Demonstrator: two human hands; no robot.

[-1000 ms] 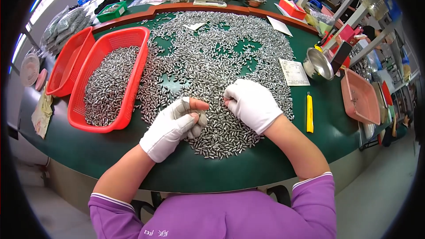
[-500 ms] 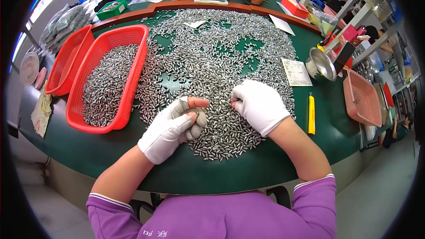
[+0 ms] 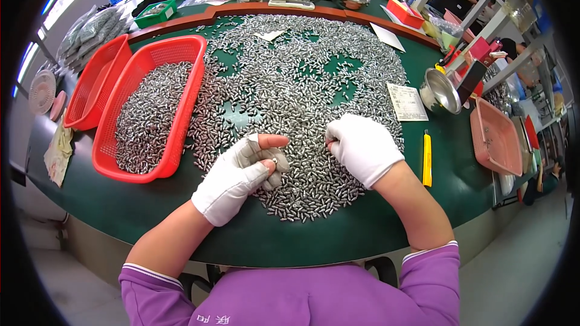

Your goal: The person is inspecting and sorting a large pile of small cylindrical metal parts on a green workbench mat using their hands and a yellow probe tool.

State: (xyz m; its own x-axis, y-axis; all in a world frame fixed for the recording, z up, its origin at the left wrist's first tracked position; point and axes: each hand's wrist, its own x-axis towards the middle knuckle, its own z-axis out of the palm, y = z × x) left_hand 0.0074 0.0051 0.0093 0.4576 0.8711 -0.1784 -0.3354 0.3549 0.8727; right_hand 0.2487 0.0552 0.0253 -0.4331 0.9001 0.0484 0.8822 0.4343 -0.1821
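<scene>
Small, shiny, bullet-shaped metal parts lie in a broad heap over the green table. My left hand, in a white glove with the thumb and index fingertips bare, is at the heap's near left side. Its thumb and curled fingers pinch one small metal part, while the index finger points out to the right. Over the right side of the heap, my gloved right hand has its fingers curled together. Whatever its fingertips may hold is hidden.
To the left stands a red basket filled with metal parts, beside a second red basket. A yellow cutter, a printed paper slip, a steel bowl and a pink tray are on the right. A wooden edging borders the far side.
My right hand has shifted slightly right, away from the left. The left hand stays nearly in place, and the small part at its thumb now shows more clearly.
</scene>
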